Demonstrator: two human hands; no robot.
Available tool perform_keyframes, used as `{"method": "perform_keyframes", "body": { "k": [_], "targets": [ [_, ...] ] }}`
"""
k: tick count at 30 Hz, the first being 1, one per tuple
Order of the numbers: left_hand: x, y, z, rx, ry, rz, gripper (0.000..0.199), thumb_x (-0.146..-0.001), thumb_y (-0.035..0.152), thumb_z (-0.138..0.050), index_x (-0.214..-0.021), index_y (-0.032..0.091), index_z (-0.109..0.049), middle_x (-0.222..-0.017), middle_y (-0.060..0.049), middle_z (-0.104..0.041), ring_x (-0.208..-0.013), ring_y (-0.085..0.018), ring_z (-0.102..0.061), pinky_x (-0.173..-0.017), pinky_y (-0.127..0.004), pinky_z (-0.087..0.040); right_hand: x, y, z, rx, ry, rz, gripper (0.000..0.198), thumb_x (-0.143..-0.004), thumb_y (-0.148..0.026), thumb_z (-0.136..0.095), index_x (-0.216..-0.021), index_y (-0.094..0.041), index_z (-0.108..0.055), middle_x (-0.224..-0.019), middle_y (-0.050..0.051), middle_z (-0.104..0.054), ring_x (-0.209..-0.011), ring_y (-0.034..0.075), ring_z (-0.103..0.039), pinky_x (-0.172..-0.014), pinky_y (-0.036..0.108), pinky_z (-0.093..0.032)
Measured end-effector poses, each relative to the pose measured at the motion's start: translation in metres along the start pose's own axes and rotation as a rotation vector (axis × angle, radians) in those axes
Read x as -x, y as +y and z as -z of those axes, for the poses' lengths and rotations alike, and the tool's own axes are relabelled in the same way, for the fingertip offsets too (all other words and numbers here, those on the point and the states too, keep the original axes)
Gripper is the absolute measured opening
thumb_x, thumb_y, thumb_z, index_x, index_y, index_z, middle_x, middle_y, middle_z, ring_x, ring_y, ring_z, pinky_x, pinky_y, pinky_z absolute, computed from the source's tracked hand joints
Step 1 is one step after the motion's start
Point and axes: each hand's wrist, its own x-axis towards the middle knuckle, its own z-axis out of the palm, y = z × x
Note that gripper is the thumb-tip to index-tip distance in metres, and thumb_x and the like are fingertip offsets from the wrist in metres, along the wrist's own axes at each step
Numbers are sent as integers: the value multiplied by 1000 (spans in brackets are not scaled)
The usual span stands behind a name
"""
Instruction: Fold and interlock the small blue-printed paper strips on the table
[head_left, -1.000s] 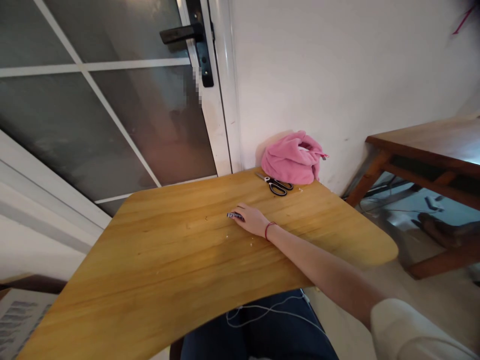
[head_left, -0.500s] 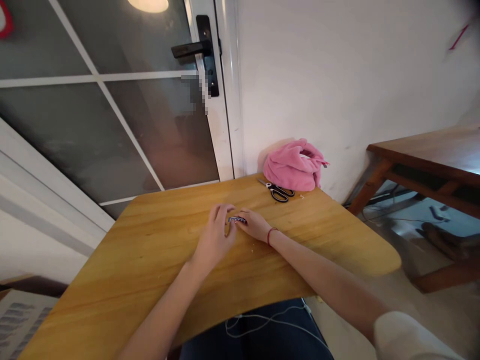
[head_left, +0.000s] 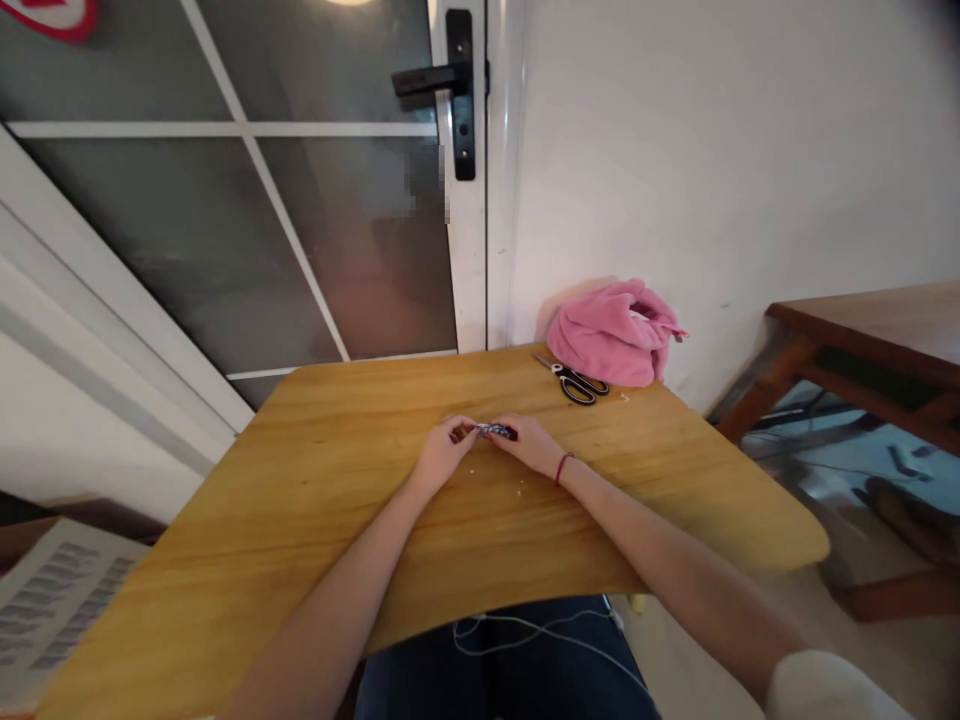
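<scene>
I have the left hand (head_left: 442,452) and right hand (head_left: 531,445) both pinching a small patterned piece (head_left: 493,431); partly covered, it's too tiny to identify.

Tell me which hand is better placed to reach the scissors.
Probably the right hand: it is nearer the scissors, which lie on its side of the table by the pink fabric. The left hand is farther away. The right holds a small patterned item, though.
</scene>
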Motion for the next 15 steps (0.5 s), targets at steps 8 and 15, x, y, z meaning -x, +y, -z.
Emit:
{"method": "perform_keyframes", "body": {
  "k": [8,15],
  "targets": [
    [2,12,-26,896,127,152,30,-73,37,-60,-97,19,-57,-92,-4,-64,-57,-9,-54,-50,-20,-41,-1,-20,-28,-795,-76,-324,42,-71,-58,-53,-77,-16,-52,-51,-4,-52,-37,6,-41,-38,19,-29],
    [-26,16,-28,1061,299,373,32,-79,43,-51,-62,17,-44,-53,2,-56,-32,-5,-41,-33,-16,-23,-32,-37,-61,-1107,155,-470,38,-65,-54,-61,-73,-19,-48,-46,-7,-45,-38,5,-38,-37,17,-25]
  ]
}}
